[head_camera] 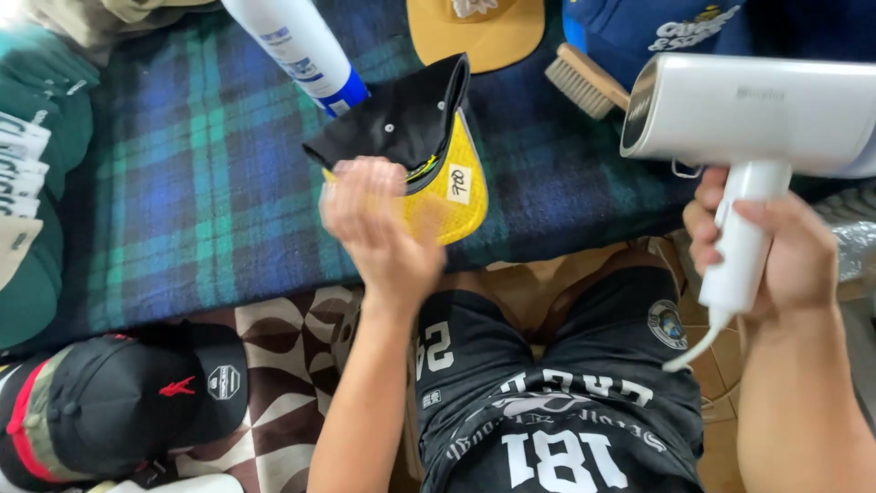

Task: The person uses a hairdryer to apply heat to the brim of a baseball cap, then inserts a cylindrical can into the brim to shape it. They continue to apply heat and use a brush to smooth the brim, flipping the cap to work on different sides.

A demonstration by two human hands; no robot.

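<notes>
- On the blue-and-green plaid blanket (182, 183) in front of us lies a black cap with a yellow underside (415, 146), tipped up so its black crown faces away and a small white tag shows on the yellow part.
- Our left hand (379, 228) is at the near edge of that cap, fingers spread loosely and blurred; we cannot tell whether it grips the cap or only touches it.
- Our right hand (776, 251) is wrapped firmly around the handle of a white handheld steamer (757, 119), its head pointing left toward the cap, its white cord hanging below the fist.
- Beyond the cap stand a white spray can with a blue band (297, 50), a tan cap (479, 32) and a wooden brush (584, 82).
- At lower left, off the blanket, rests another black cap with a red mark (137, 393).
</notes>
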